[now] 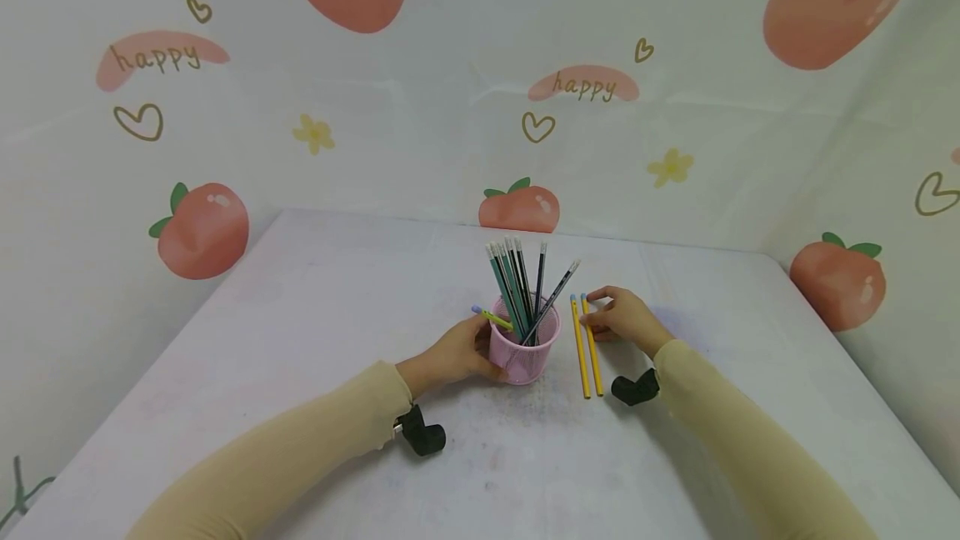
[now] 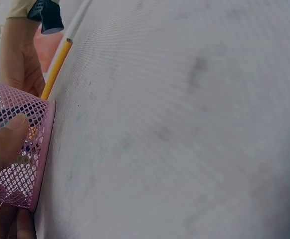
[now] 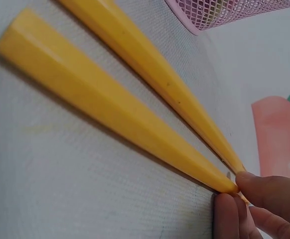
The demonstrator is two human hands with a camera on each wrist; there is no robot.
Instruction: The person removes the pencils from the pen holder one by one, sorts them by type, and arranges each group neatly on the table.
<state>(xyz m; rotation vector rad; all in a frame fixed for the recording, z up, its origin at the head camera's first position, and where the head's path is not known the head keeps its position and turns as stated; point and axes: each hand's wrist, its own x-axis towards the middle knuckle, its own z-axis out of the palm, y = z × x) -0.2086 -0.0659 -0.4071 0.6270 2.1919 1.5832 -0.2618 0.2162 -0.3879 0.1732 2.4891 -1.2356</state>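
Note:
My left hand (image 1: 459,352) grips the pink mesh pencil cup (image 1: 525,367) from its left side, the thumb (image 2: 8,142) lying across the mesh in the left wrist view. Several dark and green pencils (image 1: 512,286) with white erasers stand in the cup, and a yellow-green pencil (image 1: 495,317) leans out to the left. Right of the cup, two yellow pencils lie side by side on the table. My right hand (image 1: 621,319) pinches the right yellow pencil (image 1: 592,357) near its blue-tipped far end. The left yellow pencil (image 1: 581,357) lies just beside it, close to the thumb.
A pale cloth covers the table (image 1: 315,290). Behind it hangs a white backdrop (image 1: 420,107) printed with peaches, hearts and flowers. Black wrist cameras (image 1: 423,432) sit under both sleeves, near the tabletop. A green thin object (image 1: 21,486) shows at the lower left edge.

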